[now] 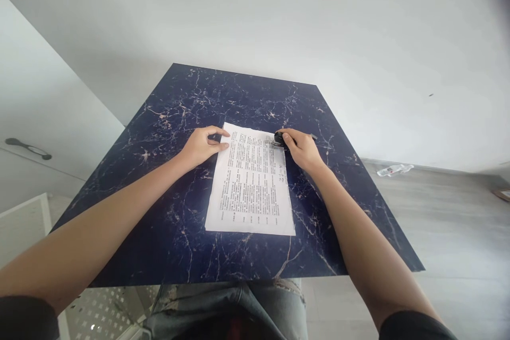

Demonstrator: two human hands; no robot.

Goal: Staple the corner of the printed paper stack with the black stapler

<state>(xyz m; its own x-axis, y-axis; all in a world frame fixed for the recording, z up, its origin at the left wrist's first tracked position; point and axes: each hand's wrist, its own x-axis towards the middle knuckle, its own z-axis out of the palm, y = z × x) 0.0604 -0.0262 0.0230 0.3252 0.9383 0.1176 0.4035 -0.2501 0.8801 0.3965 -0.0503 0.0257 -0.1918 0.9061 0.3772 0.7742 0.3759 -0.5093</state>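
Observation:
Printed sheets of paper (251, 186) lie on the dark blue table, stacked with edges slightly out of line. On their upper left edge, my left hand (199, 146) holds the paper with thumb and forefinger on top, a gap showing between the two tips. A black stapler (279, 139) is in my right hand (300, 147), fingers closed around it. Its front end sits over the upper right corner of the sheets. Whether its jaws are pressed together cannot be made out. Most of the stapler's body is hidden by the hand.
The marble-patterned table (239, 98) has its far edge near a white wall (279, 21). A white cabinet with a dark handle (27, 149) stands at the left. On the grey floor to the right lies a clear plastic package (394, 170). My legs are under the near edge.

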